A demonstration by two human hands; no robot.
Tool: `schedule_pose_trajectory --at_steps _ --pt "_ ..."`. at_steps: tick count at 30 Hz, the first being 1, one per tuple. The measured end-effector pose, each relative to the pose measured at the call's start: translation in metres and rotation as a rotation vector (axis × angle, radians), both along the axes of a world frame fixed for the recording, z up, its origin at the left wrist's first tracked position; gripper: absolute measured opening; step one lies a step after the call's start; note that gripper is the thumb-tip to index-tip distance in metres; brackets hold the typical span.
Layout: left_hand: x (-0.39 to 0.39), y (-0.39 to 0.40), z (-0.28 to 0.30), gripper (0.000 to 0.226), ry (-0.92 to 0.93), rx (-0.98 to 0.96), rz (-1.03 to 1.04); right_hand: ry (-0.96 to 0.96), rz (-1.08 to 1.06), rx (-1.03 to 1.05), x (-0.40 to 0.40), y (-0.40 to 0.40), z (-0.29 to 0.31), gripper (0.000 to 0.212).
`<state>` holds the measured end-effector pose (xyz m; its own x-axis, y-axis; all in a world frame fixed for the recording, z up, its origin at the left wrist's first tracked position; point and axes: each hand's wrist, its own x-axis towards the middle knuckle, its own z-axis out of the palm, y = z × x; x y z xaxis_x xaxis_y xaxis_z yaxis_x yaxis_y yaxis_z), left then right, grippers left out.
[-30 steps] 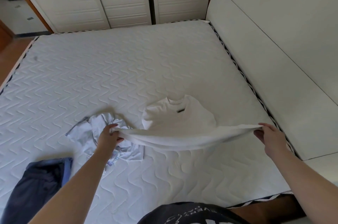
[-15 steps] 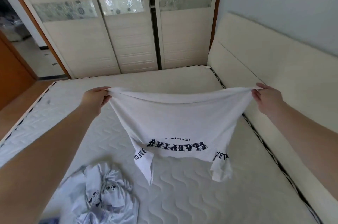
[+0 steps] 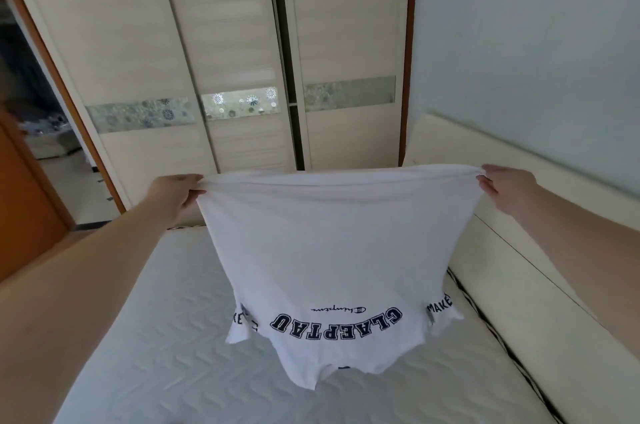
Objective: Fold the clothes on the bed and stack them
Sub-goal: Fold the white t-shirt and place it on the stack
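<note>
White T-shirt (image 3: 332, 250) now higher above mattress (image 3: 180, 354), seemingly clear of it.

A white T-shirt (image 3: 322, 250) with dark printed lettering hangs upside down, hem stretched wide, above the mattress (image 3: 166, 354).

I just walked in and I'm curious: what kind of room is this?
Most likely a bedroom. A bare quilted mattress lies beside a padded headboard, with a sliding-door wardrobe behind it. Both hands hold up a white T-shirt.
</note>
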<state>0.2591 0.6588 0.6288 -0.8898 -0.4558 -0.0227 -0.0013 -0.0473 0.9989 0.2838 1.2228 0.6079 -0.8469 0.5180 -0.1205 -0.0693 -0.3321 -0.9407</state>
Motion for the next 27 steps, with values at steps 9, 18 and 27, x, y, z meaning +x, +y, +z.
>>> schedule_pose_trajectory --at_steps 9,18,27 --pt "-0.019 0.023 0.031 0.021 0.21 0.0 0.089 0.124 -0.005 0.087 -0.015 0.03 0.015 0.033" --pt "0.103 0.043 -0.171 0.018 -0.189 0.069 0.134 -0.194 0.003 0.086 0.093 0.046 -0.169 0.024" --pt "0.273 0.046 -0.376 0.017 -0.571 -0.266 0.051 -0.583 0.035 0.221 0.251 0.058 -0.364 0.029"
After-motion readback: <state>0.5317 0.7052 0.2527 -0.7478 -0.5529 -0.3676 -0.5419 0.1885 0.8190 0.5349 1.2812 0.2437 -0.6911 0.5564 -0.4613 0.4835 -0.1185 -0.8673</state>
